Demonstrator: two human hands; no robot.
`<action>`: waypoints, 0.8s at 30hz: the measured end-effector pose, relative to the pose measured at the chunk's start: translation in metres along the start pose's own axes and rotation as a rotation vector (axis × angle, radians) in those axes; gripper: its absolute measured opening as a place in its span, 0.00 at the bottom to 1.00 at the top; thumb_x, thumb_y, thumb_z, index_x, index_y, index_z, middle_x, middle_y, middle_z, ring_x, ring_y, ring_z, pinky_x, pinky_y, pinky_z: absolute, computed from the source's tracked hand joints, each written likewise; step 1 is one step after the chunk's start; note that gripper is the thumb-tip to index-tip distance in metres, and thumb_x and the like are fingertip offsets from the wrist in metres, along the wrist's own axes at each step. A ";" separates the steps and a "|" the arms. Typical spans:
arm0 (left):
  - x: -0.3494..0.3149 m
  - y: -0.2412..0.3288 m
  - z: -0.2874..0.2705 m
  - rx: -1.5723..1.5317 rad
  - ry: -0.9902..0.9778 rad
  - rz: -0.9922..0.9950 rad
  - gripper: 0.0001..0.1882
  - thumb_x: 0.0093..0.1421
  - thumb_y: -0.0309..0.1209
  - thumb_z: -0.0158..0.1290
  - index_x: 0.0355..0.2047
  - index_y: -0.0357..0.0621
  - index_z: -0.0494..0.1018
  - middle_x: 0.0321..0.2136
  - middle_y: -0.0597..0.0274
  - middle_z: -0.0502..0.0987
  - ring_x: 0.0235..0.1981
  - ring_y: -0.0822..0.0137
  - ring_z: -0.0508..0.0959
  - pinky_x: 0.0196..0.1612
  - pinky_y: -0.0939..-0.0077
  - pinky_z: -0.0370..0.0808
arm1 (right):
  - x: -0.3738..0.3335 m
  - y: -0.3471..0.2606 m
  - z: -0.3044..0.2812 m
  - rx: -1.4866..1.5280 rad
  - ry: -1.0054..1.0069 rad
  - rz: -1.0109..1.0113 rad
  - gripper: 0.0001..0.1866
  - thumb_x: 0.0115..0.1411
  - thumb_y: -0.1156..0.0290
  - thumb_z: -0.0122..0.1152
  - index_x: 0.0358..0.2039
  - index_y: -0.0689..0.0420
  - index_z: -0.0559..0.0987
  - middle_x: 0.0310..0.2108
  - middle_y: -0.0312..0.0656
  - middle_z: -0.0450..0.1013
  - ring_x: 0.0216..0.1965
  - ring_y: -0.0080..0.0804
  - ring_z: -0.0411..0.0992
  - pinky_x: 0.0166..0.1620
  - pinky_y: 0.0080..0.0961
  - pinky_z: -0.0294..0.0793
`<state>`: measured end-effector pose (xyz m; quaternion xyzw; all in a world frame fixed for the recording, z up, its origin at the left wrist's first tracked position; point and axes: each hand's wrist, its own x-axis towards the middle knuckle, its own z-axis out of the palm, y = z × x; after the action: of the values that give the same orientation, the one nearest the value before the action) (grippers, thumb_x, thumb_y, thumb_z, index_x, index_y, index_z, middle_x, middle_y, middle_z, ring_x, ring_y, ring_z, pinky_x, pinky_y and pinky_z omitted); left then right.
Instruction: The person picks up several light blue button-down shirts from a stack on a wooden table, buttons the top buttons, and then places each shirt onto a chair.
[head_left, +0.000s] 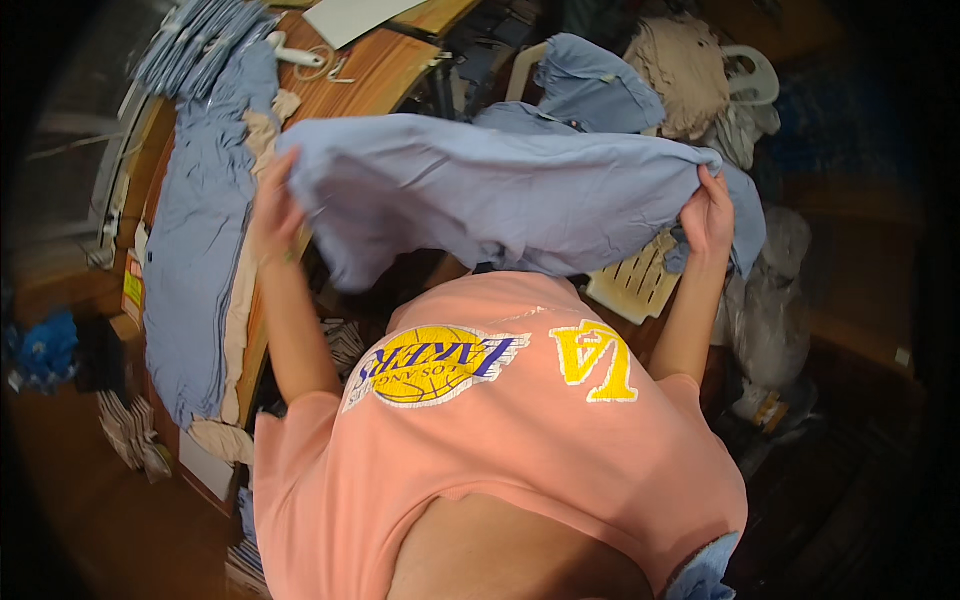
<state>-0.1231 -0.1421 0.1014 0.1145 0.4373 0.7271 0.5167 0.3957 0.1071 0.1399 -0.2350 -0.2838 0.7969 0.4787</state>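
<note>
Before the chest (520, 430), right hand (710, 215) and blurred left hand (277, 212) pinch an unfolded light-blue garment (500, 190); a folded blue stack (195, 50) looks done.

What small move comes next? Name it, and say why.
Perhaps draw the creased light-blue cloth gently taut: the right hand grips one end, the blurred left hand is at the other, and the cloth hangs loosely between.

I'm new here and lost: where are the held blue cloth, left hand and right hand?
Held blue cloth (500, 190), head view: middle of its broad visible side.
Left hand (277, 212), head view: middle of the hand, blurred.
Right hand (710, 214), head view: middle of the hand.
</note>
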 end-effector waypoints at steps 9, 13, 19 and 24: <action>0.158 -0.114 0.154 0.249 -0.327 -0.223 0.15 0.63 0.27 0.45 0.49 0.35 0.66 0.44 0.55 0.74 0.44 0.63 0.75 0.50 0.69 0.72 | -0.024 -0.069 -0.110 -0.254 0.571 -0.250 0.17 0.55 0.68 0.55 0.44 0.62 0.69 0.49 0.42 0.67 0.53 0.35 0.62 0.54 0.38 0.58; 0.157 -0.144 0.127 0.509 -0.182 -0.131 0.19 0.62 0.32 0.48 0.52 0.39 0.65 0.42 0.61 0.74 0.42 0.68 0.75 0.46 0.73 0.71 | -0.050 -0.026 -0.161 -0.361 0.766 -0.109 0.22 0.54 0.60 0.60 0.46 0.55 0.70 0.46 0.36 0.67 0.48 0.31 0.62 0.50 0.39 0.57; 0.157 -0.258 0.043 0.832 0.034 -0.061 0.30 0.56 0.30 0.56 0.56 0.34 0.57 0.36 0.55 0.77 0.36 0.69 0.75 0.39 0.74 0.73 | -0.144 0.109 -0.375 -1.570 0.561 0.388 0.17 0.57 0.59 0.52 0.35 0.61 0.77 0.34 0.39 0.74 0.34 0.31 0.67 0.39 0.29 0.66; 0.014 -0.214 -0.152 1.006 0.499 -0.493 0.36 0.56 0.38 0.57 0.59 0.34 0.54 0.44 0.50 0.75 0.42 0.62 0.76 0.46 0.68 0.70 | -0.109 0.222 -0.256 -1.315 -0.093 1.385 0.16 0.56 0.59 0.52 0.39 0.57 0.77 0.38 0.38 0.75 0.39 0.30 0.69 0.42 0.32 0.68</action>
<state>-0.0840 -0.1912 -0.1541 0.0663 0.8483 0.2956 0.4343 0.4687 -0.0173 -0.1858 -0.5407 -0.4913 0.5928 -0.3390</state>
